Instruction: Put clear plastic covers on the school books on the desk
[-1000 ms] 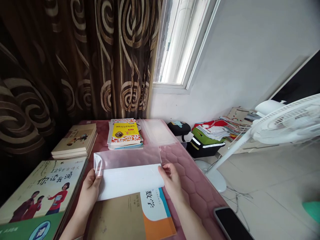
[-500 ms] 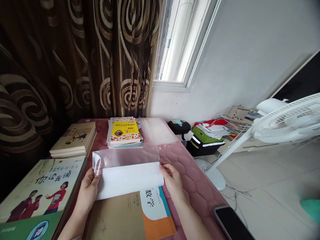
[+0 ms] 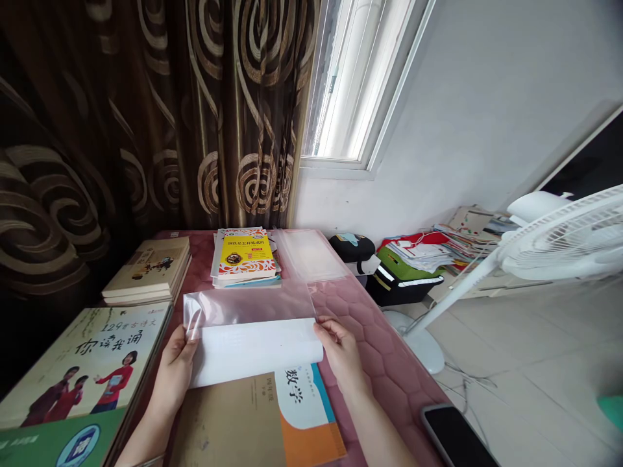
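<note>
A clear plastic book cover point(image 3: 253, 305) spans the space between my hands, its far part standing loose. Its near part lies against a curved white sheet point(image 3: 257, 350). My left hand point(image 3: 175, 363) pinches the left edge of the plastic and sheet, thumb on top. At the right edge, my right hand point(image 3: 338, 344) pinches the same two layers between thumb and fingers. Just below lies a textbook point(image 3: 306, 415) with a brown, white, blue and orange front; the white sheet hides its top edge. Whether the sheet is joined to this book I cannot tell.
Books are stacked on the left: a large illustrated one point(image 3: 92, 370) and smaller beige ones point(image 3: 146, 269). A yellow book point(image 3: 248, 253) tops a pile at the back, beside more clear covers point(image 3: 311, 256). A phone point(image 3: 457, 434) lies at the right edge; a white fan point(image 3: 452, 285) stands beyond.
The view has shifted slightly, so everything sits a little further right. Both hands keep their hold on the plastic cover and white sheet, with hardly any other movement.
</note>
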The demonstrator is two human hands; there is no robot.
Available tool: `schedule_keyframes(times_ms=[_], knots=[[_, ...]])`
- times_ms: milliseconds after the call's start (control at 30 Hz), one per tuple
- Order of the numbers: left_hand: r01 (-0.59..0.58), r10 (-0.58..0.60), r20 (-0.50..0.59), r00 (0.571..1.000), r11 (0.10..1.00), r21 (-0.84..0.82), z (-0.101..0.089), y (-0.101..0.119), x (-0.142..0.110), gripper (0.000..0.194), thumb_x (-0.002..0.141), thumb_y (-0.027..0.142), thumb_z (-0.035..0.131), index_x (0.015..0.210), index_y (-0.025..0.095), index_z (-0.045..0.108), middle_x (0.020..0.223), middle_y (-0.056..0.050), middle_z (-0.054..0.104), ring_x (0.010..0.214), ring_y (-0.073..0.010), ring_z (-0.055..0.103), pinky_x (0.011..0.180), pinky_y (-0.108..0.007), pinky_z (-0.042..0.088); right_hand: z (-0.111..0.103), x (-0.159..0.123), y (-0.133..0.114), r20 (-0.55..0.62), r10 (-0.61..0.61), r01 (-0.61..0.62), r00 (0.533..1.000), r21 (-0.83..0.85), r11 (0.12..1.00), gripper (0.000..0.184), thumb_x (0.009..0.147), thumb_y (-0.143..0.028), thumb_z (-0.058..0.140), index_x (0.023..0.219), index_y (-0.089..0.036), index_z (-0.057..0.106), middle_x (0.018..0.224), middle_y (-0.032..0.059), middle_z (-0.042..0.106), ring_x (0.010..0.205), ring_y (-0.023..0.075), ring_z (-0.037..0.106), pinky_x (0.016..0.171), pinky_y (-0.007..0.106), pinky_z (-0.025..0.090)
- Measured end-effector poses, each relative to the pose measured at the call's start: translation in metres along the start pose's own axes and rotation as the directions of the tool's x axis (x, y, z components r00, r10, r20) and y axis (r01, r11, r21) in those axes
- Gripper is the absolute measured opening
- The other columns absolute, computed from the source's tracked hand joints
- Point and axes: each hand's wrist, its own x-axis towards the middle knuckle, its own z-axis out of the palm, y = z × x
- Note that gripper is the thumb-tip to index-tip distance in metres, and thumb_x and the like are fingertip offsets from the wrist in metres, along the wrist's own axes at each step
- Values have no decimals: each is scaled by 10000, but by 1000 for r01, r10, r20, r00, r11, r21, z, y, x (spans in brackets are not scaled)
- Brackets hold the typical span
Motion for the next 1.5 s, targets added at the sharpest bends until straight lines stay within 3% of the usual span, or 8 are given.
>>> schedule_keyframes(times_ms=[233, 533, 733, 1033, 1267, 1500], knots=[[-2, 2, 5, 1000, 998, 63, -2, -1, 0, 389, 665, 500, 756, 894, 194, 684, 750, 13, 626, 729, -148, 515, 684, -216, 407, -1, 1, -2, 18, -10, 10, 1000, -20, 1000, 340, 675, -520, 652, 598, -190, 629, 947, 86, 688, 733, 203, 600, 612, 280, 444], [44, -41, -48, 998, 997, 70, 1, 4, -2, 309, 626, 452, 747, 814, 217, 678, 682, 18, 583, 759, -180, 533, 700, -243, 426, -4, 2, -1, 34, -83, 84, 996, -49, 995, 284, 719, -462, 631, 618, -196, 634, 964, 92, 690, 869, 251, 627, 708, 305, 470], [59, -58, -53, 997, 998, 7, 3, 9, -4, 322, 592, 427, 749, 818, 216, 659, 764, 15, 628, 743, -152, 528, 699, -222, 426, -4, 2, 2, 30, -99, 101, 995, -58, 993, 343, 731, -525, 646, 642, -194, 654, 936, 92, 704, 828, 243, 632, 695, 303, 483], [64, -65, -6, 998, 998, -23, 0, 5, -3, 333, 638, 432, 724, 898, 235, 656, 880, -16, 686, 869, -199, 605, 773, -264, 464, -1, -1, 2, 49, -59, 62, 997, -72, 995, 418, 759, -612, 617, 729, -198, 658, 801, 69, 694, 760, 230, 611, 677, 299, 480], [49, -49, -13, 999, 999, 6, 0, 9, -3, 350, 616, 433, 750, 882, 219, 673, 873, -23, 686, 847, -197, 603, 758, -265, 458, -1, -2, 2, 31, -74, 76, 997, -77, 994, 444, 756, -639, 617, 746, -198, 672, 836, 79, 711, 801, 243, 634, 691, 298, 494], [46, -46, 54, 997, 999, 4, -4, 7, -5, 356, 694, 446, 736, 951, 213, 660, 832, -5, 662, 749, -157, 573, 697, -241, 444, 0, -4, 2, 11, -45, 46, 999, -143, 989, 488, 749, -690, 591, 695, -207, 634, 635, 23, 638, 595, 178, 557, 553, 259, 427]])
